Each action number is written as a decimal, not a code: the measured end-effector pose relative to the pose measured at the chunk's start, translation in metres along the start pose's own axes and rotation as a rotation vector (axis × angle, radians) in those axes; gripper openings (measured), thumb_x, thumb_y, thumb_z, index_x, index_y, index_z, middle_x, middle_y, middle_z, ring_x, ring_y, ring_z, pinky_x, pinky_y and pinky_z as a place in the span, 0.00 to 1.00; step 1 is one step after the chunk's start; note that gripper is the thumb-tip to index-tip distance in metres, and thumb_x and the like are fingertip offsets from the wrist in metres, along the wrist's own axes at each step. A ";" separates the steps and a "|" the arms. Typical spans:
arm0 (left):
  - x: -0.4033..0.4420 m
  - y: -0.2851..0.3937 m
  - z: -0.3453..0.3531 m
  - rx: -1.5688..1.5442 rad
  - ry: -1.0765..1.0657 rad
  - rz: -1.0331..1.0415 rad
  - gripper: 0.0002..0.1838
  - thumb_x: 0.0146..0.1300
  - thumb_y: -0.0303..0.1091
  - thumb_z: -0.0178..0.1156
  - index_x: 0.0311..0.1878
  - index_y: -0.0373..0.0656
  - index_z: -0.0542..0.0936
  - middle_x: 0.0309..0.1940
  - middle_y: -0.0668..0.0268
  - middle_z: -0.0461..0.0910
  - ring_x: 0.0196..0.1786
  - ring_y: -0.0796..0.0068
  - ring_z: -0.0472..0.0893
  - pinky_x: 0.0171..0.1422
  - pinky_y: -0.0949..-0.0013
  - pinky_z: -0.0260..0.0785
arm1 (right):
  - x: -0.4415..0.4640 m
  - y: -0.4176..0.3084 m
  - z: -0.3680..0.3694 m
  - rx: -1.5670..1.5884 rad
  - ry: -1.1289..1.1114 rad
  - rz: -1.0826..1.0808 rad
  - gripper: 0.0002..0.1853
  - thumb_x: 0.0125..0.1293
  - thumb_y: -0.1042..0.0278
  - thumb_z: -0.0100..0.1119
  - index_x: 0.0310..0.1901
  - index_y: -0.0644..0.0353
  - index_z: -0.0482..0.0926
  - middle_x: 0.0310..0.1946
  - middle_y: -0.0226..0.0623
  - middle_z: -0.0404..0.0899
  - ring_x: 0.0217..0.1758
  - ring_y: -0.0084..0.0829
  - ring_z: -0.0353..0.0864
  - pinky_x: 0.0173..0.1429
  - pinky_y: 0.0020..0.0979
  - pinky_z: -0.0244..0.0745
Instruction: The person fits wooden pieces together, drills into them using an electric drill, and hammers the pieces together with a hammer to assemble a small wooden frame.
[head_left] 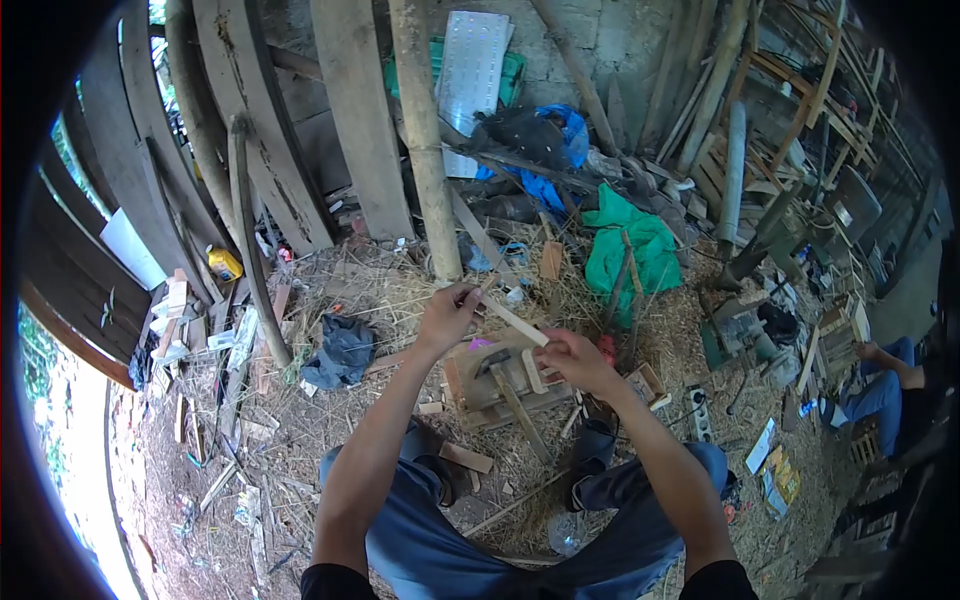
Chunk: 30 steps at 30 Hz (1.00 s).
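A thin pale wooden strip (514, 321) stretches between my two hands in front of me. My left hand (452, 312) pinches its upper left end, and my right hand (575, 358) grips the lower right end. Beneath them a low wooden block (470, 375) lies on the ground between my feet. On the block rests a hammer (516, 408), its head toward the far side and its handle slanting toward me. Beside the hammer, partly below my right hand, is a small piece of light wood (538, 372).
A black plastic bag (341, 352) lies to the left, a green sack (630, 240) ahead on the right. A wooden post (420, 140) rises in front. At right are a power strip (699, 412) and a seated person (880, 385). Wood scraps and shavings cover the ground.
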<state>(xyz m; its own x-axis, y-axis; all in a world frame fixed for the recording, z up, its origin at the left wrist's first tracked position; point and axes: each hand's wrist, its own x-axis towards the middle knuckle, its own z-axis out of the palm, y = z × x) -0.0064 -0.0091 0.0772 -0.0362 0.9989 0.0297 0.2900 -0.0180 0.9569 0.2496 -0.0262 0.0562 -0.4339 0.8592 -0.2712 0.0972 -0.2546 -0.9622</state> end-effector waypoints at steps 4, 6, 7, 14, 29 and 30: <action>-0.011 0.015 0.025 -0.241 -0.082 -0.130 0.16 0.72 0.35 0.52 0.50 0.29 0.74 0.34 0.56 0.80 0.32 0.71 0.83 0.38 0.71 0.79 | -0.007 -0.021 0.005 -0.033 0.058 -0.130 0.15 0.69 0.67 0.57 0.52 0.67 0.72 0.37 0.36 0.80 0.35 0.27 0.82 0.35 0.30 0.82; -0.016 0.015 0.030 -0.218 -0.096 -0.159 0.16 0.73 0.36 0.51 0.50 0.29 0.74 0.35 0.56 0.80 0.32 0.70 0.83 0.38 0.71 0.79 | -0.011 -0.024 0.006 -0.012 0.073 -0.124 0.14 0.69 0.70 0.57 0.52 0.67 0.72 0.36 0.36 0.80 0.36 0.25 0.82 0.34 0.29 0.83; -0.017 0.014 0.032 -0.191 -0.101 -0.182 0.15 0.72 0.36 0.52 0.50 0.30 0.74 0.35 0.55 0.80 0.34 0.69 0.83 0.40 0.69 0.79 | -0.009 -0.023 0.005 0.017 0.077 -0.138 0.13 0.68 0.70 0.58 0.51 0.67 0.73 0.36 0.36 0.80 0.35 0.25 0.82 0.33 0.29 0.83; -0.021 0.010 0.024 0.455 0.127 0.411 0.16 0.64 0.34 0.61 0.52 0.37 0.76 0.43 0.55 0.82 0.45 0.64 0.83 0.52 0.65 0.75 | 0.003 -0.016 0.001 -0.113 0.065 -0.228 0.11 0.66 0.69 0.61 0.44 0.68 0.76 0.31 0.35 0.81 0.29 0.23 0.81 0.29 0.26 0.79; -0.016 0.000 0.027 -0.017 -0.494 -0.109 0.20 0.61 0.30 0.66 0.55 0.35 0.75 0.39 0.66 0.80 0.44 0.79 0.79 0.48 0.74 0.71 | 0.015 -0.001 0.004 0.197 0.051 0.002 0.14 0.67 0.63 0.60 0.41 0.68 0.79 0.30 0.39 0.82 0.28 0.28 0.82 0.32 0.29 0.77; -0.014 -0.010 0.027 -0.016 -0.491 -0.112 0.20 0.61 0.30 0.66 0.55 0.35 0.75 0.39 0.66 0.80 0.44 0.79 0.79 0.48 0.74 0.71 | 0.024 0.016 -0.001 0.198 0.047 0.003 0.14 0.67 0.63 0.60 0.41 0.68 0.79 0.30 0.39 0.82 0.28 0.28 0.82 0.32 0.29 0.77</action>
<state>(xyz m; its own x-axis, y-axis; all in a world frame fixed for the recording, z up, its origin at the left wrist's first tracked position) 0.0167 -0.0219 0.0599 0.3887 0.8973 -0.2091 0.2954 0.0936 0.9508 0.2420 -0.0088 0.0338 -0.3912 0.8768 -0.2796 -0.0818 -0.3357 -0.9384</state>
